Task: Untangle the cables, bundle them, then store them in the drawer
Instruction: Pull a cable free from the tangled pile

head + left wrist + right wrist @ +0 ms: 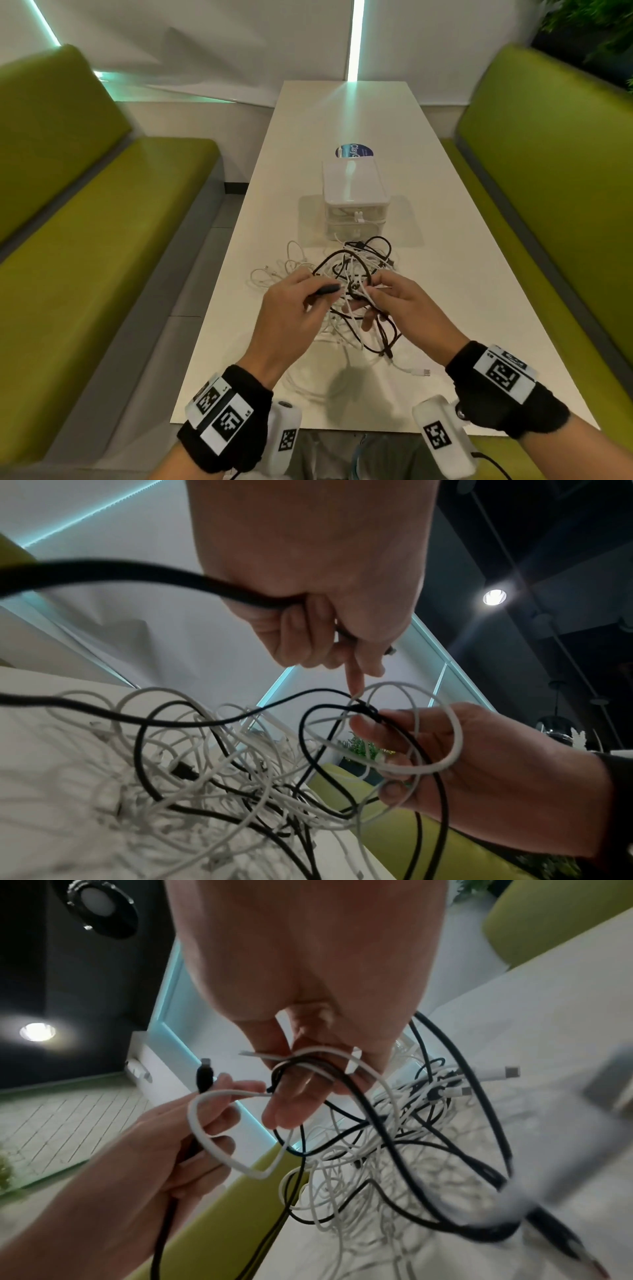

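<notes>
Gripping a black cable (325, 290) near its plug end, left hand (291, 322) has fingers curled round it, thumb on top. Right hand (404, 308) pinches a knot of thin white cable (232, 1153) and black strands, fingers curled, loops hung over them. Both hands are raised just above a tangle of cables (346, 274), smooth round cords, mostly white with a few black, heaped loose on a matte white table (462, 274). A white USB plug (423, 371) lies flat at the near right edge of the heap. Just behind the tangle stands a small clear plastic drawer unit (354, 202), boxy, white lid, two drawers closed. Blue round sticker (354, 151) is on the tabletop just behind it. Green padded benches (85, 240) flank the table on both sides.
</notes>
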Demonstrator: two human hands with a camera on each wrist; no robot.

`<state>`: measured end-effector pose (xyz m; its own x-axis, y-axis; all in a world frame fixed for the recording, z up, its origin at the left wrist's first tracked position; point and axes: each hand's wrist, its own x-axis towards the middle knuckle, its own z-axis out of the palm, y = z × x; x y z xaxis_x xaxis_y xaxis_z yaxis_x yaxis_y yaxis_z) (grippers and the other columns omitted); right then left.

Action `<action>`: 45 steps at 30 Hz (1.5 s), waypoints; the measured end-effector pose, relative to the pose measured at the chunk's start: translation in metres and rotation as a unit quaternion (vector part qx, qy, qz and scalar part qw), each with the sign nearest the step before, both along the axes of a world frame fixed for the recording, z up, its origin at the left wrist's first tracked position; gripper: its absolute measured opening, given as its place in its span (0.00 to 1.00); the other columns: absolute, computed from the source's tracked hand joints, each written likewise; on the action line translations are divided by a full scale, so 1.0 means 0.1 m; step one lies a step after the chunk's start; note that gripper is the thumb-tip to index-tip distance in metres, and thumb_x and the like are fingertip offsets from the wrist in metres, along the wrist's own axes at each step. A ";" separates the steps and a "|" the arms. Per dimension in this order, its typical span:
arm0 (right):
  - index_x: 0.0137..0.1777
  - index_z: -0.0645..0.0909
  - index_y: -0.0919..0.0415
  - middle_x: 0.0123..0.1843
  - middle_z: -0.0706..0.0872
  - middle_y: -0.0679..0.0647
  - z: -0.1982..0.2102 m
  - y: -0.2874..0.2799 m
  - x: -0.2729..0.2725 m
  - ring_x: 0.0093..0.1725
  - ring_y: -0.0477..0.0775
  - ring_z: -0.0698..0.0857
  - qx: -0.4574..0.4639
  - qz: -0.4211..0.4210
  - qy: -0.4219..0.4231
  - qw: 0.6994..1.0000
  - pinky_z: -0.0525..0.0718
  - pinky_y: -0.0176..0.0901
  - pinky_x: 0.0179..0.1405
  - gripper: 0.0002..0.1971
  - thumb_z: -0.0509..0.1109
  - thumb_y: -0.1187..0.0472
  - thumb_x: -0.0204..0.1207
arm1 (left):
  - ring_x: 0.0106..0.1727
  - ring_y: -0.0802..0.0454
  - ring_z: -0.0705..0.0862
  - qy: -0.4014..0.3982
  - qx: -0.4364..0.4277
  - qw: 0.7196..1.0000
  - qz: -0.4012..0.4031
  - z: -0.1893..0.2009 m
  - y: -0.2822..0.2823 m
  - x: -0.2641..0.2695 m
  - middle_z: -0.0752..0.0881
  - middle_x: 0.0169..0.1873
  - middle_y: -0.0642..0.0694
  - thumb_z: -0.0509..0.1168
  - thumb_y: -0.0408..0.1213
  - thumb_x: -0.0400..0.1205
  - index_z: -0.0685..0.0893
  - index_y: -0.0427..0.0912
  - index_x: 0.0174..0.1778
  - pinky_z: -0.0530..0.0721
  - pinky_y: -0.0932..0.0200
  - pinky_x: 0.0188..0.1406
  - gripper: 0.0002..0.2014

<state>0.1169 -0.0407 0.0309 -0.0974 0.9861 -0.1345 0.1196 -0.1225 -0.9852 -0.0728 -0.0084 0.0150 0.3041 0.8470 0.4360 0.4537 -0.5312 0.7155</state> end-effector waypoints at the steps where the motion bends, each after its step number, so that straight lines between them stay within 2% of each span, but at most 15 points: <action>1: 0.49 0.76 0.70 0.44 0.92 0.62 0.01 0.00 0.01 0.30 0.53 0.86 0.004 0.012 -0.008 1.000 0.84 0.44 0.41 0.07 0.61 0.65 0.85 | 0.39 0.58 0.82 0.004 -0.019 1.000 -0.016 -0.01 -0.01 0.02 0.83 0.37 0.58 0.71 0.39 0.80 0.91 0.48 0.51 0.76 0.68 0.37 0.06; 4: 0.49 0.77 0.68 0.39 0.90 0.62 0.03 0.00 0.05 0.27 0.55 0.80 0.016 0.050 -0.028 0.998 0.79 0.43 0.32 0.07 0.61 0.64 0.85 | 0.45 0.60 0.83 0.039 -0.075 0.994 -0.061 -0.02 0.00 0.07 0.85 0.42 0.59 0.66 0.41 0.80 0.88 0.54 0.55 0.80 0.63 0.44 0.10; 8: 0.48 0.73 0.75 0.33 0.84 0.64 0.09 0.03 0.16 0.25 0.50 0.75 0.028 0.086 -0.040 0.995 0.72 0.38 0.26 0.08 0.61 0.67 0.85 | 0.37 0.61 0.78 0.148 -0.062 0.983 -0.085 0.03 0.04 0.11 0.79 0.34 0.56 0.65 0.48 0.78 0.86 0.59 0.54 0.70 0.67 0.35 0.10; 13: 0.45 0.75 0.78 0.34 0.82 0.61 0.11 0.06 0.25 0.29 0.59 0.79 0.055 0.023 -0.011 0.998 0.79 0.42 0.35 0.10 0.65 0.68 0.81 | 0.43 0.63 0.83 0.076 -0.042 0.995 -0.053 0.10 0.16 0.15 0.82 0.40 0.60 0.74 0.59 0.70 0.89 0.58 0.45 0.82 0.59 0.45 0.13; 16: 0.37 0.76 0.72 0.34 0.80 0.68 0.09 0.08 0.22 0.30 0.60 0.84 0.073 -0.037 -0.014 0.997 0.80 0.41 0.37 0.15 0.69 0.61 0.80 | 0.41 0.60 0.84 0.038 -0.008 0.999 -0.034 0.11 0.16 0.21 0.83 0.39 0.59 0.78 0.56 0.67 0.91 0.51 0.39 0.83 0.53 0.42 0.14; 18: 0.37 0.76 0.75 0.36 0.82 0.75 0.09 0.10 0.20 0.32 0.57 0.86 0.085 -0.065 -0.020 0.994 0.81 0.38 0.38 0.16 0.69 0.61 0.80 | 0.39 0.59 0.85 0.035 0.007 0.999 -0.016 0.11 0.14 0.25 0.84 0.37 0.59 0.79 0.56 0.66 0.90 0.49 0.37 0.83 0.53 0.40 0.15; 20: 0.40 0.78 0.80 0.38 0.84 0.76 0.07 0.11 0.20 0.34 0.52 0.87 0.092 -0.090 -0.026 0.991 0.82 0.36 0.41 0.18 0.69 0.61 0.81 | 0.35 0.60 0.84 0.031 0.008 0.999 0.015 0.12 0.13 0.27 0.84 0.31 0.59 0.76 0.60 0.66 0.88 0.49 0.33 0.82 0.56 0.35 0.17; 22: 0.41 0.79 0.80 0.38 0.87 0.72 0.05 0.11 0.21 0.36 0.53 0.88 0.094 -0.116 -0.039 0.988 0.82 0.44 0.44 0.19 0.69 0.59 0.81 | 0.32 0.59 0.82 0.054 0.025 0.998 0.036 0.13 0.12 0.28 0.83 0.28 0.58 0.71 0.66 0.67 0.85 0.49 0.31 0.81 0.58 0.32 0.22; 24: 0.39 0.81 0.76 0.36 0.89 0.66 0.05 0.10 0.20 0.41 0.62 0.87 0.096 -0.135 -0.056 0.985 0.82 0.53 0.47 0.19 0.70 0.57 0.80 | 0.30 0.58 0.80 0.093 0.035 0.994 0.036 0.13 0.12 0.29 0.81 0.28 0.58 0.68 0.68 0.70 0.80 0.48 0.31 0.79 0.59 0.31 0.24; 27: 0.39 0.83 0.75 0.35 0.89 0.66 0.08 0.11 0.19 0.36 0.55 0.89 0.092 -0.169 -0.028 0.981 0.86 0.42 0.42 0.16 0.70 0.60 0.80 | 0.29 0.58 0.76 0.123 0.039 0.991 0.017 0.12 0.11 0.31 0.75 0.29 0.59 0.67 0.64 0.75 0.74 0.52 0.33 0.74 0.62 0.29 0.19; 30: 0.41 0.83 0.76 0.33 0.89 0.66 0.13 0.13 0.20 0.31 0.51 0.89 0.088 -0.189 -0.023 0.978 0.85 0.37 0.35 0.14 0.70 0.62 0.80 | 0.32 0.59 0.77 0.107 0.039 0.993 0.018 0.10 0.13 0.30 0.74 0.33 0.60 0.70 0.59 0.75 0.79 0.53 0.37 0.74 0.65 0.32 0.14; 35: 0.42 0.82 0.68 0.39 0.87 0.64 0.21 0.10 0.18 0.26 0.62 0.89 0.116 -0.218 -0.058 0.967 0.89 0.60 0.27 0.10 0.69 0.61 0.81 | 0.34 0.59 0.79 0.086 0.008 0.994 0.068 0.10 0.14 0.30 0.80 0.32 0.58 0.73 0.58 0.73 0.72 0.56 0.36 0.78 0.61 0.34 0.16; 38: 0.44 0.82 0.67 0.47 0.85 0.66 0.31 0.13 0.21 0.26 0.66 0.88 0.133 -0.237 -0.050 0.961 0.89 0.58 0.26 0.09 0.68 0.61 0.82 | 0.33 0.58 0.82 0.060 -0.022 0.995 0.076 0.09 0.16 0.35 0.85 0.33 0.57 0.71 0.57 0.76 0.72 0.54 0.38 0.81 0.60 0.34 0.16; 42: 0.45 0.83 0.64 0.40 0.87 0.59 0.56 0.23 0.23 0.32 0.58 0.90 0.216 -0.238 -0.112 0.940 0.90 0.59 0.31 0.07 0.69 0.61 0.81 | 0.39 0.61 0.83 0.035 -0.017 0.998 0.054 0.14 0.22 0.53 0.87 0.41 0.59 0.70 0.55 0.77 0.78 0.54 0.45 0.76 0.68 0.37 0.11; 45: 0.44 0.83 0.60 0.39 0.88 0.55 0.87 0.29 0.19 0.34 0.54 0.90 0.282 -0.231 -0.127 0.922 0.91 0.54 0.36 0.05 0.70 0.61 0.81 | 0.47 0.60 0.84 -0.005 0.027 0.998 0.053 0.31 0.39 0.73 0.87 0.51 0.55 0.71 0.55 0.76 0.88 0.48 0.54 0.80 0.66 0.47 0.17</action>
<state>0.1360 -0.0115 0.1179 0.3154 0.8343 0.4522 0.4197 0.3048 -0.8550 0.0001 0.0304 0.0460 0.2098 0.8496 0.4839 0.5027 -0.5182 0.6919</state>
